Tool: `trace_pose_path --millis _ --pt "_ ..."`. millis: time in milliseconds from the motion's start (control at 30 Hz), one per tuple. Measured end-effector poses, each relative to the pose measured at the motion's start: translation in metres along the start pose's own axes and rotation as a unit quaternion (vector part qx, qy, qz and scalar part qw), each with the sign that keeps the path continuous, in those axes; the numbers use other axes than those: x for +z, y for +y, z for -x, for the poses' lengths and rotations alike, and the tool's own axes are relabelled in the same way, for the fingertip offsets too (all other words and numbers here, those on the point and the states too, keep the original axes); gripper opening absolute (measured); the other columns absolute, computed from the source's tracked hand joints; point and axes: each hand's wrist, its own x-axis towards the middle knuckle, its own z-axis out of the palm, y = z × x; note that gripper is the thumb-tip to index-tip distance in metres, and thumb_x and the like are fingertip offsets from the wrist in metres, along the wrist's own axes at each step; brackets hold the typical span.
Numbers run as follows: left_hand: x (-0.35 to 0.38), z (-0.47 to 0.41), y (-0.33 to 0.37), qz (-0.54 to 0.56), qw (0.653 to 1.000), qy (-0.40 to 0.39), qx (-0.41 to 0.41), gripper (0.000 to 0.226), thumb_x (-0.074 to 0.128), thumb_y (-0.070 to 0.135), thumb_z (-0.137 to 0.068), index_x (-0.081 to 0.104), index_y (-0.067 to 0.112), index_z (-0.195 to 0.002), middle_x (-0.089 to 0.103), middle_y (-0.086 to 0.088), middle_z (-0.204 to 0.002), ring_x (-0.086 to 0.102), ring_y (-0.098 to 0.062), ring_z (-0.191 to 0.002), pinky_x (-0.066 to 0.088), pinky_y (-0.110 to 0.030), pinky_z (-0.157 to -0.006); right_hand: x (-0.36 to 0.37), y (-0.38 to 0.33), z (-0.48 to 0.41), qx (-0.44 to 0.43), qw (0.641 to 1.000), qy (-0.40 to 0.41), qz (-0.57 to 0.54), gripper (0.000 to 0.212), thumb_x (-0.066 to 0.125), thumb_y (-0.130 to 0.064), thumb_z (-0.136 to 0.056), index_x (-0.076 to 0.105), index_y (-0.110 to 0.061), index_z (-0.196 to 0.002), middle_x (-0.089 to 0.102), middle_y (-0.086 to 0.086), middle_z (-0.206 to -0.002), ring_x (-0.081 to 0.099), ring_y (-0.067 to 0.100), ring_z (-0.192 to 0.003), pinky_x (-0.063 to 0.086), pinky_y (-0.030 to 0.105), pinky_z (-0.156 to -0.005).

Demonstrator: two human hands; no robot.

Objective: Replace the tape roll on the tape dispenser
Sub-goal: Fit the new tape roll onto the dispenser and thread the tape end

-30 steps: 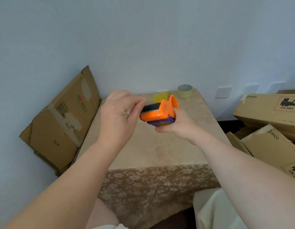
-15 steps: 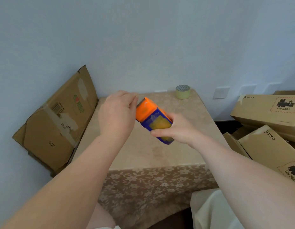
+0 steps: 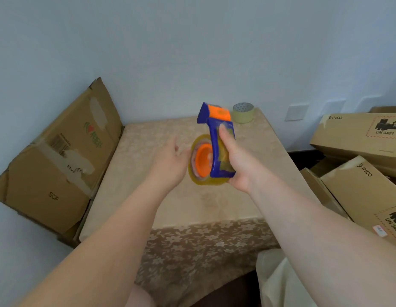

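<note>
The tape dispenser [image 3: 217,138] is held upright above the table [image 3: 135,151], clamped in the right hand [image 3: 237,160]. A yellowish tape roll [image 3: 204,160] is seated on its orange hub. The left hand [image 3: 170,162] is spread just beside the roll; contact cannot be told. A second roll [image 3: 243,112] is seen at the table's far edge. Three cardboard boxes are counted: one folded box [image 3: 55,156] on the left, two PICO boxes [image 3: 359,138] on the right.
</note>
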Motion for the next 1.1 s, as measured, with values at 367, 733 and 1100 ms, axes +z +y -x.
trace_pose_path --millis 367,733,1100 --pt "0.019 -0.031 -0.036 0.413 0.874 -0.142 -0.214 0.015 0.056 0.03 -0.09 0.063 0.02 -0.098 0.067 -0.001 -0.089 0.067 -0.016 -0.077 0.059 -0.032 -0.056 -0.004 0.014 -0.045 0.08 0.994 0.053 -0.055 0.054 0.045 -0.072 -0.08 0.069 -0.024 -0.083 0.072 -0.003 -0.07 0.068 0.013 -0.068 0.058 0.028 -0.063" --pt "0.054 -0.078 -0.061 0.281 0.932 -0.057 -0.223 0.035 0.058 0.032 -0.089 0.046 0.019 -0.12 0.062 -0.001 -0.103 0.062 -0.013 -0.084 0.056 -0.03 -0.063 -0.005 0.045 -0.11 -0.004 0.938 0.221 0.267 0.02 0.062 -0.017 -0.072 0.063 -0.023 -0.091 0.067 0.004 -0.09 0.066 0.029 -0.089 0.058 0.042 -0.08" --pt "0.067 -0.111 -0.077 0.127 0.982 -0.005 -0.139 0.04 0.054 0.026 -0.087 0.057 0.021 -0.126 0.064 -0.005 -0.122 0.061 -0.024 -0.109 0.049 -0.041 -0.096 -0.008 0.048 -0.14 -0.059 0.881 0.27 0.384 0.02 0.061 -0.028 -0.077 0.069 -0.021 -0.094 0.07 0.004 -0.088 0.064 0.027 -0.084 0.053 0.032 -0.072"
